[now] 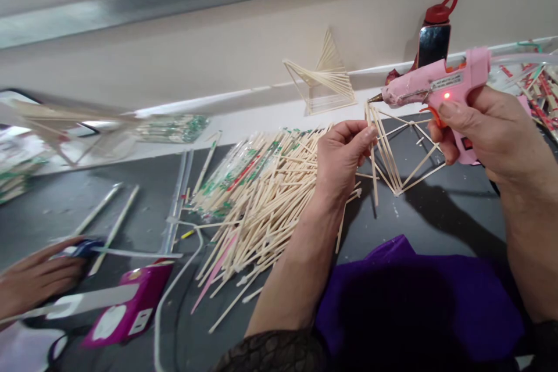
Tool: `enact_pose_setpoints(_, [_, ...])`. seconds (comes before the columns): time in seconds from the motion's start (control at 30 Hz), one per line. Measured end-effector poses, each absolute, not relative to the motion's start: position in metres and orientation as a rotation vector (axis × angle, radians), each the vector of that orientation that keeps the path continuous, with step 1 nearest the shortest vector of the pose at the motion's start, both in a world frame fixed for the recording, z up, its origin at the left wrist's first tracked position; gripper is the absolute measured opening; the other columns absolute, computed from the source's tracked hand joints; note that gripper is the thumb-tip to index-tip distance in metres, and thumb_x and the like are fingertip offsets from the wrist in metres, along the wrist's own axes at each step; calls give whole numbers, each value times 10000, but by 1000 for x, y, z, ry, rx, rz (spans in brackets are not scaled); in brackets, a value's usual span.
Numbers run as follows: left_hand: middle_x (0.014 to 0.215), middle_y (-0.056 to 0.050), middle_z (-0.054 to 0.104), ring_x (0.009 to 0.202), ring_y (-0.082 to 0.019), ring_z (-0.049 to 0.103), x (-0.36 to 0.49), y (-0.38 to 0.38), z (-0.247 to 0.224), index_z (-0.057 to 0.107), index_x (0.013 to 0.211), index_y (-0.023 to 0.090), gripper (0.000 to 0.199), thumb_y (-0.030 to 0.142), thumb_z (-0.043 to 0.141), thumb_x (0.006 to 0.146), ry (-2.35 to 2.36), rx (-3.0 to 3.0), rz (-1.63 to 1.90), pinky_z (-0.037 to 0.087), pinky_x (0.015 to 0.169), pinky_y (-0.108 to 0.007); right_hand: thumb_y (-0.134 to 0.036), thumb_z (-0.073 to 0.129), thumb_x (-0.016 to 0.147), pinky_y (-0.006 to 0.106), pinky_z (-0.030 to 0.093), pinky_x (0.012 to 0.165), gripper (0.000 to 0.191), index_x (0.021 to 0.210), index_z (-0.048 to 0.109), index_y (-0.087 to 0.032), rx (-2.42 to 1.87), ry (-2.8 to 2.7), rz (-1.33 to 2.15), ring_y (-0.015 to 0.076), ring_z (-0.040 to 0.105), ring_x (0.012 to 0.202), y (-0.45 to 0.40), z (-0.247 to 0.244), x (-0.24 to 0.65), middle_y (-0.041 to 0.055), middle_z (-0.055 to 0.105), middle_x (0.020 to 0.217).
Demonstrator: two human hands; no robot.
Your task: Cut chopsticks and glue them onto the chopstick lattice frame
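My right hand (492, 128) grips a pink glue gun (410, 86), its red light lit and a clear glue stick in its back end. The gun's nozzle points left, at the top of a frame of glued wooden sticks (392, 157). My left hand (342, 157) pinches a thin wooden stick (375, 183) beside that frame, just below the nozzle. Whether the nozzle touches the wood I cannot tell. Left of my left forearm lies a large loose pile of wooden sticks (265, 203), with plastic-wrapped sticks (239, 171) at its far side.
A finished-looking stick model (322, 78) stands by the wall. Behind the gun are a phone (433, 45) and a red-capped bottle (438, 13). At left, another person's hand (52, 273) is near a magenta case (131, 302) and a white cable (159, 314).
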State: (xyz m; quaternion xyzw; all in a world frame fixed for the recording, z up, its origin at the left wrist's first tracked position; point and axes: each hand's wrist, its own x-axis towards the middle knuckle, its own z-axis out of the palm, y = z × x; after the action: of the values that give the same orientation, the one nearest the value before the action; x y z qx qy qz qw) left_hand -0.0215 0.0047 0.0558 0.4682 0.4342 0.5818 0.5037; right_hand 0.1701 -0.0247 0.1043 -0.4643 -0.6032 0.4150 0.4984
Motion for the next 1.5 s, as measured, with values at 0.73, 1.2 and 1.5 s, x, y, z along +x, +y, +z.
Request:
enact_pose_setpoints(0.73, [590,-1,620,422,-48,377,-20,1,62,711,699,197,158,308,798,628,986,1128,1405,238,374,-205,-325,583,896,259,368,392,148,800,593,-214,-1144,-1264,642,93,516,443,-32,116,179,20,664,773])
enact_pose_setpoints(1.2, [582,-13,625,419,-69,407,-8,-8,65,708,701,195,92,258,765,667,927,1208,1342,237,365,-227,-252,636,769,213,455,419,94,703,599,-195,-1283,-591,710,96,518,437,-59,45,248,-26,565,546])
enact_pose_setpoints(1.5, [572,-12,636,410,-60,404,2,-16,64,709,685,195,95,249,771,638,910,1228,1260,249,355,-201,-189,565,818,184,485,415,76,764,599,-148,-1291,-398,990,88,538,454,-41,14,246,-13,580,546])
